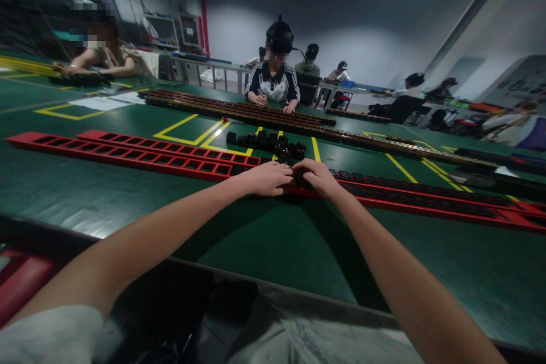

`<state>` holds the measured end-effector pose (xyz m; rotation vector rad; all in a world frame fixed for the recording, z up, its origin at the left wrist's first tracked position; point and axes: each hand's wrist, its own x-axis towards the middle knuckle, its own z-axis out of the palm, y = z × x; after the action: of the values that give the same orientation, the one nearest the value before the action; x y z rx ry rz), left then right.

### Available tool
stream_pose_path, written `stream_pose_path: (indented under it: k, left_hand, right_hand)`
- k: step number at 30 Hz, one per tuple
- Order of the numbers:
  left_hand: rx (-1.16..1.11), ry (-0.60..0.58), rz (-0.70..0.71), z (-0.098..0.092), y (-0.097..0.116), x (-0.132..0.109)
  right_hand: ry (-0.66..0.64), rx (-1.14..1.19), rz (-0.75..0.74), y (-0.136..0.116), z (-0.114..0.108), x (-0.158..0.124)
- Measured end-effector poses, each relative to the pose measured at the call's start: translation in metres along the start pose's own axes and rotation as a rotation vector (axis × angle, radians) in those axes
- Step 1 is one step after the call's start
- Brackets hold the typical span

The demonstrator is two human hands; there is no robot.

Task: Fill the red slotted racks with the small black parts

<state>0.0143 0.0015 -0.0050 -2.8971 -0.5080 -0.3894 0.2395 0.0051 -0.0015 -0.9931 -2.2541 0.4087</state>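
Two long red frames (pixel 183 166) with rows of rectangular openings lie side by side across the green table. My left hand (pixel 268 178) rests over the near frame at its middle, fingers across the top and thumb along the near edge, closed on it. Beside it, my right hand (pixel 318 177) curls its fingers round a small black block (pixel 302 178) at the frame; the fingertips are partly hidden. To the right, black pieces (pixel 384 193) fill the openings, while those to the left stand unfilled. Just beyond my hands lies a loose pile of black blocks (pixel 273 142).
Long brown-and-black strips (pixel 230 109) lie across the table farther back. Opposite me a person (pixel 273 82) in a dark-and-white top works at them. Another person (pixel 111 57) sits at the far left. Yellow tape lines (pixel 177 125) mark the green table (pixel 273 239).
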Motion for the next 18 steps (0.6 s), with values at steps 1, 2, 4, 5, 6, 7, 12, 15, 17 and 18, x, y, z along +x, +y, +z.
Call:
stream_pose_path:
  k: [1, 2, 4, 5, 6, 7, 12, 15, 17, 18]
  left_hand:
    - [0.004, 0.012, -0.006, 0.0005, 0.0004, 0.001]
    - [0.003, 0.025, -0.009, 0.0009, 0.0005, 0.0017]
    - [-0.015, 0.045, -0.024, 0.001, 0.0002, 0.002]
    - [-0.036, 0.057, -0.041, 0.001, -0.0001, 0.0016]
    - [-0.061, 0.07, -0.061, 0.001, -0.0003, 0.0011]
    - [-0.086, 0.084, -0.081, 0.0011, -0.0005, 0.0003]
    - [-0.112, 0.131, -0.114, 0.0027, -0.0005, -0.0018]
    - [-0.09, 0.159, -0.146, 0.0032, 0.0, -0.0012]
    - [-0.095, 0.184, -0.178, 0.0031, 0.0003, -0.0008]
    - [-0.099, 0.195, -0.193, 0.0031, 0.0003, -0.0008]
  right_hand:
    - [-0.003, -0.046, -0.032, -0.0011, 0.001, -0.0006]
    - [0.0, -0.078, -0.056, -0.0019, 0.0022, -0.0011]
    - [0.016, -0.107, -0.086, -0.0026, 0.0048, -0.002]
    - [0.02, -0.112, -0.097, -0.0025, 0.0059, -0.0025]
    - [0.023, -0.116, -0.106, -0.0024, 0.0069, -0.0029]
    - [0.027, -0.119, -0.112, -0.0022, 0.0077, -0.0033]
    - [0.056, -0.12, -0.129, -0.0021, 0.01, -0.0044]
    - [0.072, -0.11, -0.132, -0.004, 0.0102, -0.0047]
    - [0.067, -0.108, -0.139, -0.0065, 0.0099, -0.0051]
    - [0.059, -0.107, -0.147, -0.0082, 0.0097, -0.0054]
